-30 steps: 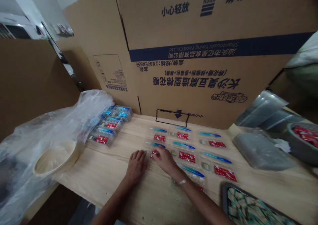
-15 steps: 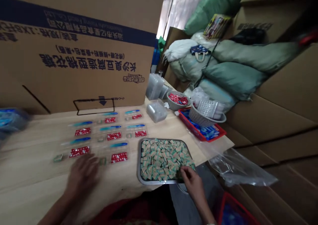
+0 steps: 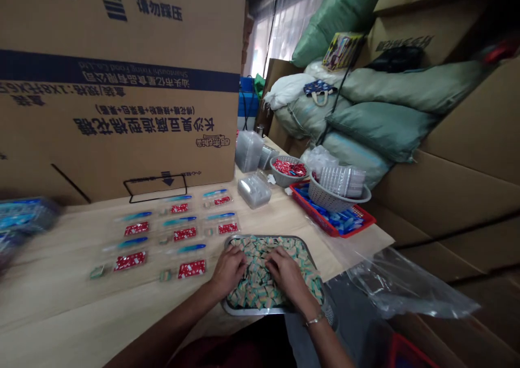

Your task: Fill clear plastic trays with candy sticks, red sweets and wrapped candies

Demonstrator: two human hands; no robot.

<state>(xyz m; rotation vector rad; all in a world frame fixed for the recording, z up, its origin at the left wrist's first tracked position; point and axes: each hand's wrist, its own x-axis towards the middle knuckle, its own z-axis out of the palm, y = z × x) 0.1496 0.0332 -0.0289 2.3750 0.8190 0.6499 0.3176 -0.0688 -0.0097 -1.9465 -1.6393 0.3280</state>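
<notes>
Seven red packets [image 3: 184, 233] left of centre on my bench [image 3: 77, 297]; both hands [image 3: 286, 275] curl over one tray [image 3: 260, 311], fingers' [image 3: 238, 257] grip unclear; sacks [image 3: 382, 129] upper right.

And here's the metal tray [image 3: 260, 311], rectangular, round-cornered, flat beneath both hands, and it's well filled! Small tan-and-green pieces [image 3: 255, 288], flat and squarish, lie jumbled at every angle, loose between the left hand [image 3: 229, 270] and the right hand [image 3: 286, 277], spreading beyond the fingertips and out past the right hand too!
</notes>
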